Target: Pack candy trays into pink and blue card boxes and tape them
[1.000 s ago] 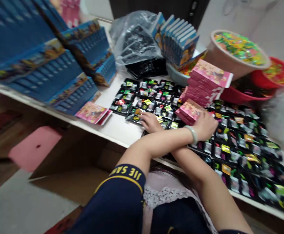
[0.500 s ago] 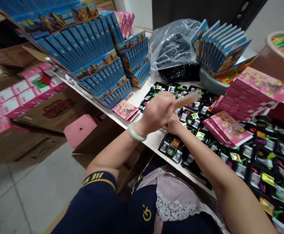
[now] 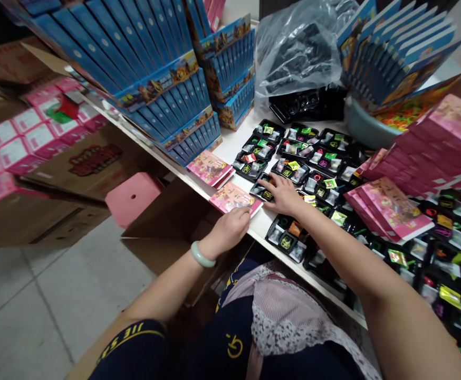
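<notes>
My left hand (image 3: 230,230), with a pale green bangle at the wrist, is closed on the near right edge of a flat pink box (image 3: 232,197) with a printed picture. This box lies at the table's front edge, beside another pink box (image 3: 210,168). To the right, my right hand (image 3: 285,195) reaches over a small black tray (image 3: 260,190) with its fingers spread, the fingertips on the tray's right part. Black trays (image 3: 254,149) filled with small colourful packets lie in rows behind and beside it.
Tall stacks of blue boxes (image 3: 175,87) stand at the back left. A clear plastic bag (image 3: 297,50) and a grey basin (image 3: 367,124) are behind the trays. Pink boxes (image 3: 389,208) lie piled at right. A pink stool (image 3: 132,198) and cartons (image 3: 92,163) stand left of the table.
My hands, together over the table before, have moved apart. The pink box has come down flat beside the other one, my left hand lower with it. My right hand has spread over a tray.
</notes>
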The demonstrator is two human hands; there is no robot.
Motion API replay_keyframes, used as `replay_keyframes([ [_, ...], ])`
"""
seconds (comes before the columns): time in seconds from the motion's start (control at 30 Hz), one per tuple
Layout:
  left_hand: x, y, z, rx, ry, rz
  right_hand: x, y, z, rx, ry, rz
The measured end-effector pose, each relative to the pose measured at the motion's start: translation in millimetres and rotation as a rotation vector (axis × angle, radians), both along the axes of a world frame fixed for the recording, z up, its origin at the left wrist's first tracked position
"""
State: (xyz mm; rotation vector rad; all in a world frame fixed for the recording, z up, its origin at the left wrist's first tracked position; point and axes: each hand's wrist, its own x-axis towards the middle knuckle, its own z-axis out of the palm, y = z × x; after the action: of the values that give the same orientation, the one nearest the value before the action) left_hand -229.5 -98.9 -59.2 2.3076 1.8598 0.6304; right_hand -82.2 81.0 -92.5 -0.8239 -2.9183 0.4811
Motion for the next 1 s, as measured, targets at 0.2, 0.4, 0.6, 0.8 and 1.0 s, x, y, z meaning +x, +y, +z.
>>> replay_keyframes([
  [0.2, -10.1, 9.6, 13.9, -0.019, -0.278, 0.047, 1.8, -3.1, -0.3, -0.006, 0.026, 0.043],
  [0.4, -14.3, 20.0, 23.4, -0.003, -0.608, 0.287, 17.3, 0.6, 8.5, -0.045, 0.124, 0.129],
  [0.6, -12.8, 27.2, 21.5, 0.028, -0.703, 0.331, 49.5, -6.1, 28.6, -0.105, 0.196, 0.304],
  [0.8, -4.7, 27.7, 16.8, -0.099, -0.786, 0.293, 62.6, -25.1, 36.1, -0.149, 0.196, 0.397],
  [1.0, -8.8, 27.7, 8.7, -0.258, -0.98, 0.187, 49.0, -24.1, 22.5, -0.139, 0.203, 0.36],
])
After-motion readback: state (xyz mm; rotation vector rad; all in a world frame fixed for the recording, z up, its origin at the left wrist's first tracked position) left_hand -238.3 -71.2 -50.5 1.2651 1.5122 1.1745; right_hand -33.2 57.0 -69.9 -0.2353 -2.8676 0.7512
